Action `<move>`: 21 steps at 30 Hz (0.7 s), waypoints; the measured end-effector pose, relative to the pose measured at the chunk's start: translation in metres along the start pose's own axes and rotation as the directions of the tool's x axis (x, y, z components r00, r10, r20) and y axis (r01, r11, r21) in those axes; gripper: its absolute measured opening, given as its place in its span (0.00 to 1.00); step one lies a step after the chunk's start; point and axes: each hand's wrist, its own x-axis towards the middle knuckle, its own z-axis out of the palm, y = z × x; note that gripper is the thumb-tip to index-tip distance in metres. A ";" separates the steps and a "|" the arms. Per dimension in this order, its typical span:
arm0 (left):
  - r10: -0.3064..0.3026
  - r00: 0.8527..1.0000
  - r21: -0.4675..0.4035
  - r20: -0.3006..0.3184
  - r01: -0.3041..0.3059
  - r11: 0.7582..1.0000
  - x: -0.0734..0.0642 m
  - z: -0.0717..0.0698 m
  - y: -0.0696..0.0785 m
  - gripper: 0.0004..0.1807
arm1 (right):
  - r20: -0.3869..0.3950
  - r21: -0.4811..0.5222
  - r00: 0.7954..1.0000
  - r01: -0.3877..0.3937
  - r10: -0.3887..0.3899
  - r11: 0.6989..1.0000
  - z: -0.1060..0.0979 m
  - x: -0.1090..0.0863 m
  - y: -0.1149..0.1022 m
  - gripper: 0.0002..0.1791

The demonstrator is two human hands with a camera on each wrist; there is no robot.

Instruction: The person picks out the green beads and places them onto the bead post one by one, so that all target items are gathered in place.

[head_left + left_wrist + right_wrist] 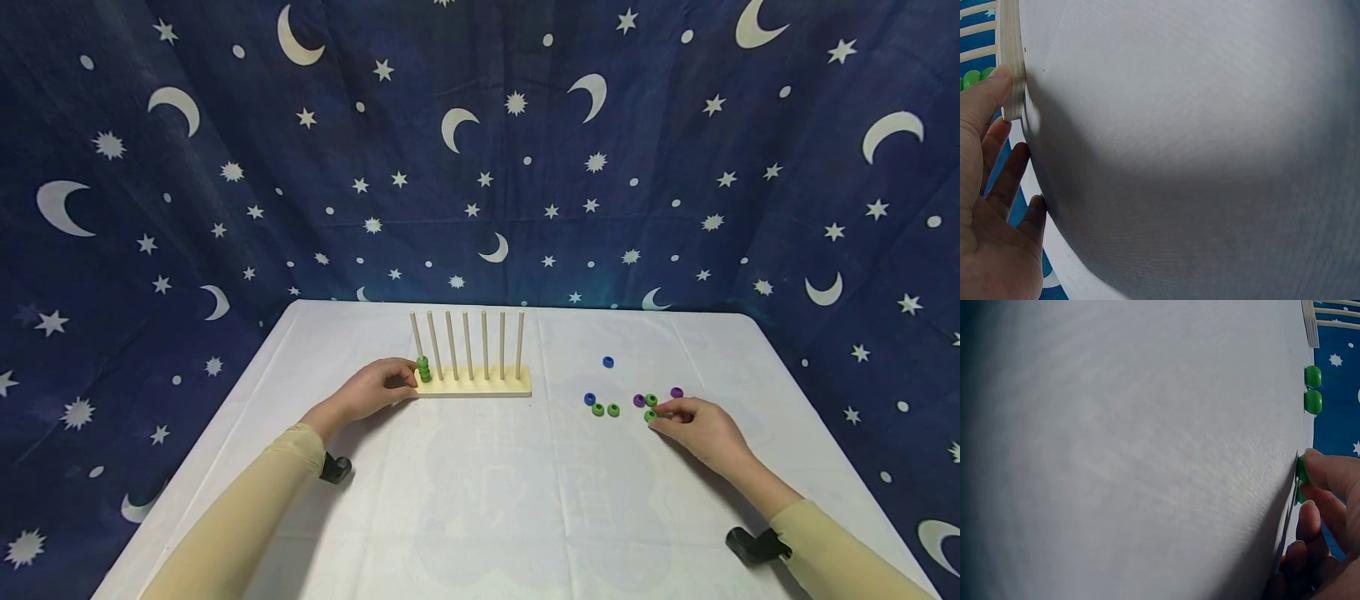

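Note:
A pale wooden peg stand point(480, 387) with several upright pegs stands left of the middle of the table. Green beads point(424, 370) are stacked low on its leftmost peg. My left hand point(378, 387) holds the stand's left end, its thumb against the front edge as the left wrist view shows. On the right, my right hand point(705, 429) pinches a green bead point(649, 416) between thumb and forefinger, low over the cloth. Just behind that bead lies another green bead point(651, 400), with a purple bead point(639, 400) beside it.
Two green beads point(1313, 402) lie side by side between the stand and my right hand. A blue bead point(590, 399) is close behind them, and another blue bead point(608, 362) sits farther back. One purple bead point(677, 392) lies beyond my right fingers. White cloth covers the table point(480, 500).

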 end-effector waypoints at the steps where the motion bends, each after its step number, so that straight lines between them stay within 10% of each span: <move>1: 0.000 1.000 0.000 0.000 0.000 1.000 0.000 0.000 0.000 0.04 | 0.001 -0.001 1.000 0.000 0.000 1.000 0.000 0.000 0.000 0.16; 21: -0.011 1.000 0.006 -0.006 0.011 1.000 0.000 0.000 -0.001 0.05 | 0.005 -0.007 1.000 -0.010 0.010 1.000 0.002 0.001 0.001 0.17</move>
